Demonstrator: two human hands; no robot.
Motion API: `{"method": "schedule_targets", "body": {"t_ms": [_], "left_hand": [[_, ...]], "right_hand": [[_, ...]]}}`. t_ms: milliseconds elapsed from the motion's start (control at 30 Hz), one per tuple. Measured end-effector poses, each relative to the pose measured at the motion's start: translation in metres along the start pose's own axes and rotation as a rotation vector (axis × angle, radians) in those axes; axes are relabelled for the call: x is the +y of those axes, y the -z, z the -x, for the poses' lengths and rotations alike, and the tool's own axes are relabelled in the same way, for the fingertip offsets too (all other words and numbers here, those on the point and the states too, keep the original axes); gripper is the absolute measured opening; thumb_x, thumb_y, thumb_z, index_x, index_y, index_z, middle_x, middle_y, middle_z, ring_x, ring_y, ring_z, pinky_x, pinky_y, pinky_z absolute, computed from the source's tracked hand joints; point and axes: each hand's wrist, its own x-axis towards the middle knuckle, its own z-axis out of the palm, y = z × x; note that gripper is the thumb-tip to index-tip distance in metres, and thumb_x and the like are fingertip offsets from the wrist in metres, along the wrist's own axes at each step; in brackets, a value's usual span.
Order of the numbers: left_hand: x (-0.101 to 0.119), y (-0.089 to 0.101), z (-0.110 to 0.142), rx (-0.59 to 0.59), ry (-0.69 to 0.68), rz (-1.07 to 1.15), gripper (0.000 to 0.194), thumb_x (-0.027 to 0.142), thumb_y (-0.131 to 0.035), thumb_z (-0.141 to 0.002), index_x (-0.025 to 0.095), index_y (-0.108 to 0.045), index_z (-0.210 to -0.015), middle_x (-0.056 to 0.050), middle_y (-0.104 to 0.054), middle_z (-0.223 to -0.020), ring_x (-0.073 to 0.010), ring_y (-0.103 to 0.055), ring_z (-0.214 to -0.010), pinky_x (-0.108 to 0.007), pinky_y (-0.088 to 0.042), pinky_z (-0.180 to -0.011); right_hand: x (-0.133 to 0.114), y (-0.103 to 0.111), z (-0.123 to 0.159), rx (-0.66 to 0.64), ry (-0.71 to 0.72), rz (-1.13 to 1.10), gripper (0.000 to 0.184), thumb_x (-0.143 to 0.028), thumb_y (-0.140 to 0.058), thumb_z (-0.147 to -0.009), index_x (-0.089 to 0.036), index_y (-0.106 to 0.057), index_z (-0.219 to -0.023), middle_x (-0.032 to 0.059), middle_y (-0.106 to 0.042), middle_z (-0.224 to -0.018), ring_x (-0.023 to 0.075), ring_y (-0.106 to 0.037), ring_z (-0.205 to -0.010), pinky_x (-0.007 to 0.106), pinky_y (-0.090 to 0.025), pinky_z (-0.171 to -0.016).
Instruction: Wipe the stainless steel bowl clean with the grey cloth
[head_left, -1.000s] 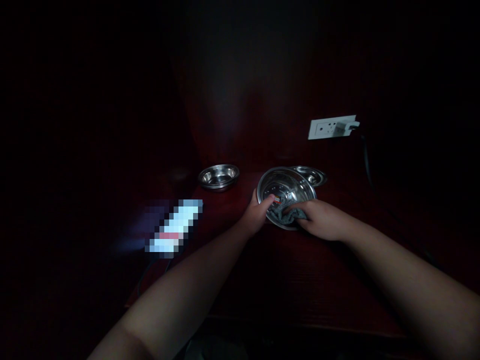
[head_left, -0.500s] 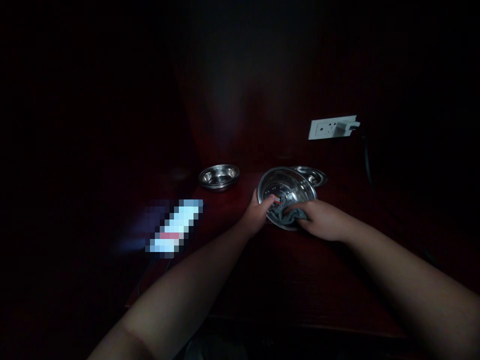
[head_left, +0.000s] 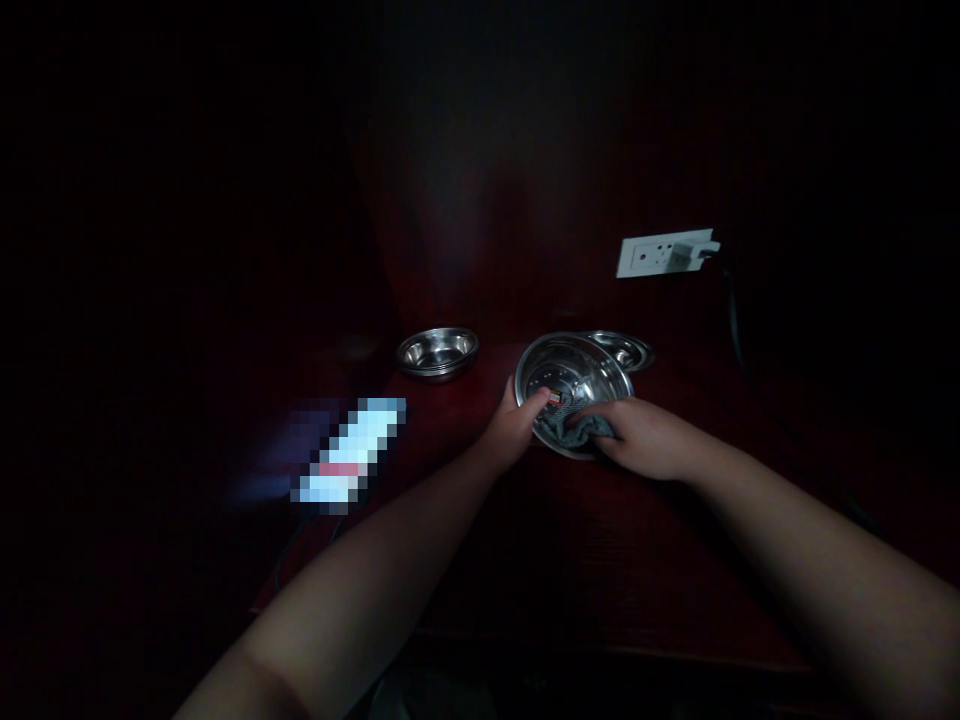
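The scene is very dark. A shiny steel bowl (head_left: 581, 365) with small holes in its wall is tilted toward me on a dark red wooden table (head_left: 615, 560). My left hand (head_left: 512, 428) grips its left rim, thumb over the edge. My right hand (head_left: 645, 438) is closed on a grey cloth (head_left: 561, 425) and presses it against the bowl's inner near wall. A small red and white label shows inside the bowl beside my left thumb.
A second steel bowl (head_left: 437, 352) stands to the left, and a flatter steel dish (head_left: 626, 348) lies behind the tilted bowl. A white wall socket (head_left: 660, 254) with a plug and dark cable is at the back right. A bright blurred patch (head_left: 349, 455) glows at the left.
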Motion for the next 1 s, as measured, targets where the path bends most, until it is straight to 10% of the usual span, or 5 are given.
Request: {"method": "schedule_targets", "body": {"t_ms": [533,1000], "left_hand": [[0.004,-0.002,0.002,0.022,0.027,0.010,0.055,0.032,-0.067,-0.074,0.022,-0.046,-0.125,-0.010,-0.064,-0.113,-0.0253,-0.060,-0.106,-0.046,-0.046,-0.095],[0.001,-0.005,0.002,-0.077,-0.081,0.016,0.058,0.015,-0.057,-0.066,0.018,-0.052,-0.123,-0.008,-0.063,-0.121,-0.0269,-0.055,-0.115,-0.042,-0.042,-0.100]], "right_hand": [[0.000,-0.007,0.001,0.052,-0.055,0.011,0.044,-0.012,-0.050,-0.076,-0.018,-0.065,-0.117,0.0123,-0.069,-0.115,0.0289,-0.065,-0.105,0.043,-0.050,-0.093],[0.003,-0.023,-0.007,0.296,-0.036,-0.107,0.052,-0.027,-0.040,-0.091,-0.008,-0.042,-0.139,0.0182,-0.031,-0.150,0.0257,-0.029,-0.139,0.046,-0.022,-0.116]]}}
